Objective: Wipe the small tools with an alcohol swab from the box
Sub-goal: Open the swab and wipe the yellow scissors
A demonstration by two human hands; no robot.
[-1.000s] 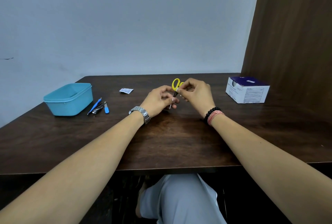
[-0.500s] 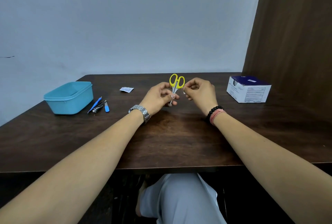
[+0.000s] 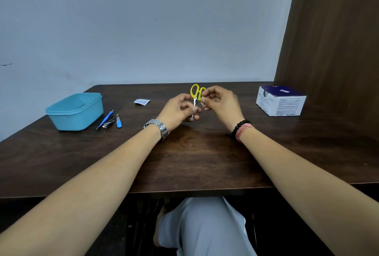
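Observation:
Small scissors (image 3: 195, 93) with yellow handles stand upright above the middle of the table, handles up. My left hand (image 3: 178, 112) grips them by the metal blades. My right hand (image 3: 222, 103) pinches at the right handle loop near the pivot, and only a small pale bit of the alcohol swab (image 3: 202, 101) shows between its fingertips. The white and dark blue swab box (image 3: 281, 103) sits at the right. Other small tools lie at the left: a blue-handled pick (image 3: 106, 118), a nail clipper (image 3: 107, 125) and a blue file (image 3: 118, 122).
A light blue plastic tub (image 3: 75, 112) stands at the left beside the tools. A torn white swab packet (image 3: 142, 101) lies behind my left hand. A brown panel (image 3: 332, 40) rises at the right, and the table's front edge (image 3: 194, 190) is above my knee.
The scissors have been raised with their handles higher. My right hand drew a little away from them half a second ago and is now back at the handle.

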